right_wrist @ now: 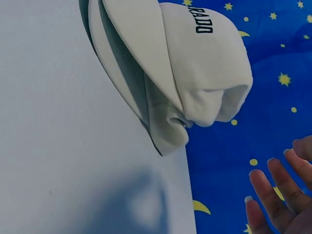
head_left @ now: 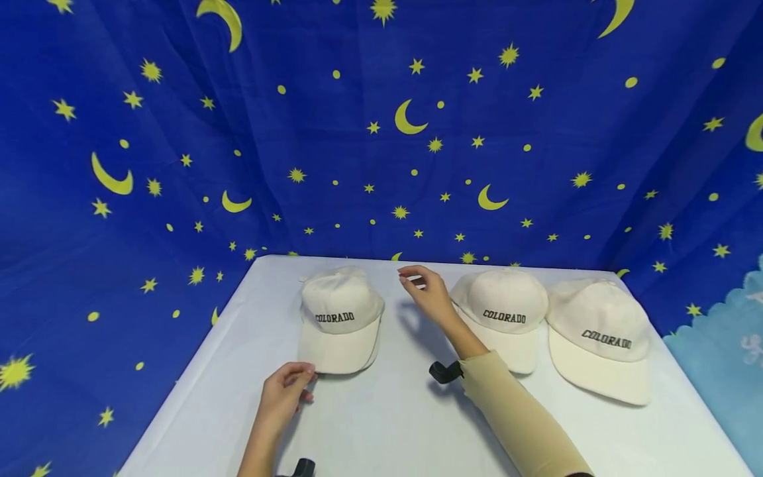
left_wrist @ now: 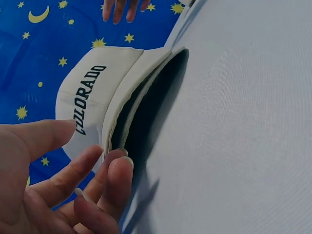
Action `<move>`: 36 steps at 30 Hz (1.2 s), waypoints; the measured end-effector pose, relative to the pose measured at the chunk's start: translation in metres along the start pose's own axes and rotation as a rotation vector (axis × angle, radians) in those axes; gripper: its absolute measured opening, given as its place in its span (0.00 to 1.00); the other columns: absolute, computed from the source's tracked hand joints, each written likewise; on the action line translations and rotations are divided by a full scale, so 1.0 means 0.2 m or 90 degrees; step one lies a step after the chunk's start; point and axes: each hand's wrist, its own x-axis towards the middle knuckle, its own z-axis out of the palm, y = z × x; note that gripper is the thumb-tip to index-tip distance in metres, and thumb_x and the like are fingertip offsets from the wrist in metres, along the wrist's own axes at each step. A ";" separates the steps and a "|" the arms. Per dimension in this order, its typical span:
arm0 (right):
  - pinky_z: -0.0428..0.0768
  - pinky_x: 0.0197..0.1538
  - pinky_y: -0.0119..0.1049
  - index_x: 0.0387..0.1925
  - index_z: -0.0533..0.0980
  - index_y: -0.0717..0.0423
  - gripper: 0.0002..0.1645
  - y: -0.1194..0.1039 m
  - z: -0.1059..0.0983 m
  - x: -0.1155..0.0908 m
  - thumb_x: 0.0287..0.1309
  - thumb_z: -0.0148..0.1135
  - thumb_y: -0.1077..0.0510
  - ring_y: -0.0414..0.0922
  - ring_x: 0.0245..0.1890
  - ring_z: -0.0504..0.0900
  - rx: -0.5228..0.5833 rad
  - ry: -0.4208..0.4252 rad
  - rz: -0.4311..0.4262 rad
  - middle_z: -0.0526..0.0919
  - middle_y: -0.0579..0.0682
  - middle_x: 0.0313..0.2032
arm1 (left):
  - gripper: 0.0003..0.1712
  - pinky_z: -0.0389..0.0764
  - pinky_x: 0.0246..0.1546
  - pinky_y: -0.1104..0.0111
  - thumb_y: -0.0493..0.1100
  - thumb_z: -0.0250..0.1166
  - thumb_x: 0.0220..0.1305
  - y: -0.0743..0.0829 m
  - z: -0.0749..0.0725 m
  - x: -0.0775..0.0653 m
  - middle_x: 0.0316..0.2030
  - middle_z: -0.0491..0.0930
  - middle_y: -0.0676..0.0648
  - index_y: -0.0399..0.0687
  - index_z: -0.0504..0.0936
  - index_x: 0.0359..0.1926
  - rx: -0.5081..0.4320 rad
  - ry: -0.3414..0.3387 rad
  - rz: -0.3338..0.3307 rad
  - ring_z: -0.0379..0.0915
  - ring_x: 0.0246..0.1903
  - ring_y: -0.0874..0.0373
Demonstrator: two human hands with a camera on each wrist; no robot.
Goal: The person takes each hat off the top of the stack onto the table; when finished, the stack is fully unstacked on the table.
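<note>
At the left of the table, a cream baseball cap point(head_left: 335, 303) lettered COLORADO sits on another cap; two brims point(left_wrist: 139, 92) show one above the other in the left wrist view. My left hand point(head_left: 285, 391) is at the front left corner of the brims. Its fingers are loosely bent, with a gap between thumb and index finger; whether they touch the brim I cannot tell. To the right of the stacked caps, my right hand point(head_left: 428, 291) is raised above the table, fingers loosely curved and holding nothing. The right wrist view shows its fingertips point(right_wrist: 263, 183) apart from the caps.
Two more cream COLORADO caps, a middle one point(head_left: 503, 311) and a right one point(head_left: 602, 331), lie side by side on the white table point(head_left: 381, 430). My right forearm passes in front of the middle cap. A blue star-and-moon cloth point(head_left: 334, 132) hangs behind the table.
</note>
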 end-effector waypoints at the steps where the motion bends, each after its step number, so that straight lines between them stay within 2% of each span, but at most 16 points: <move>1: 0.81 0.53 0.52 0.53 0.83 0.58 0.13 0.01 0.01 0.01 0.70 0.64 0.59 0.53 0.44 0.85 -0.003 -0.003 -0.002 0.86 0.56 0.48 | 0.17 0.71 0.21 0.69 0.48 0.65 0.72 0.00 0.00 0.00 0.42 0.87 0.47 0.41 0.81 0.53 -0.001 0.001 0.000 0.82 0.28 0.56; 5: 0.82 0.53 0.49 0.54 0.82 0.59 0.14 0.03 0.06 0.02 0.69 0.64 0.60 0.53 0.44 0.86 -0.011 -0.014 -0.004 0.87 0.57 0.47 | 0.17 0.70 0.20 0.69 0.48 0.65 0.72 -0.01 -0.01 0.00 0.42 0.87 0.46 0.40 0.81 0.53 -0.005 0.005 -0.006 0.81 0.27 0.55; 12: 0.82 0.51 0.50 0.58 0.80 0.61 0.19 0.02 0.13 0.01 0.69 0.65 0.58 0.56 0.46 0.86 0.003 -0.042 0.027 0.86 0.59 0.50 | 0.15 0.71 0.21 0.69 0.44 0.61 0.74 -0.03 -0.03 0.01 0.40 0.88 0.47 0.39 0.78 0.54 -0.002 -0.004 -0.022 0.82 0.26 0.56; 18: 0.83 0.51 0.49 0.60 0.79 0.60 0.22 0.03 0.18 0.01 0.68 0.65 0.56 0.57 0.48 0.85 -0.008 -0.075 0.044 0.85 0.59 0.52 | 0.14 0.72 0.19 0.69 0.44 0.60 0.75 -0.05 -0.04 0.03 0.34 0.88 0.48 0.36 0.80 0.49 0.005 -0.007 -0.030 0.81 0.23 0.57; 24: 0.83 0.51 0.48 0.59 0.80 0.59 0.21 0.03 0.23 0.00 0.69 0.64 0.56 0.56 0.47 0.85 -0.006 -0.098 0.036 0.84 0.58 0.53 | 0.17 0.76 0.20 0.69 0.46 0.60 0.76 -0.05 -0.04 0.04 0.31 0.86 0.48 0.33 0.83 0.46 0.009 -0.019 -0.040 0.81 0.23 0.57; 31: 0.81 0.52 0.47 0.57 0.82 0.59 0.18 0.04 0.26 -0.01 0.71 0.62 0.56 0.53 0.48 0.84 -0.016 -0.105 0.016 0.85 0.56 0.53 | 0.20 0.78 0.21 0.70 0.45 0.56 0.78 -0.04 -0.03 0.06 0.30 0.85 0.47 0.29 0.83 0.47 0.014 -0.027 -0.040 0.82 0.22 0.56; 36: 0.82 0.49 0.45 0.56 0.82 0.59 0.17 0.04 0.27 -0.02 0.70 0.62 0.57 0.52 0.47 0.84 -0.011 -0.110 0.012 0.84 0.56 0.52 | 0.21 0.78 0.20 0.71 0.45 0.55 0.78 -0.04 -0.03 0.07 0.27 0.84 0.47 0.28 0.82 0.46 0.007 -0.029 -0.039 0.82 0.20 0.56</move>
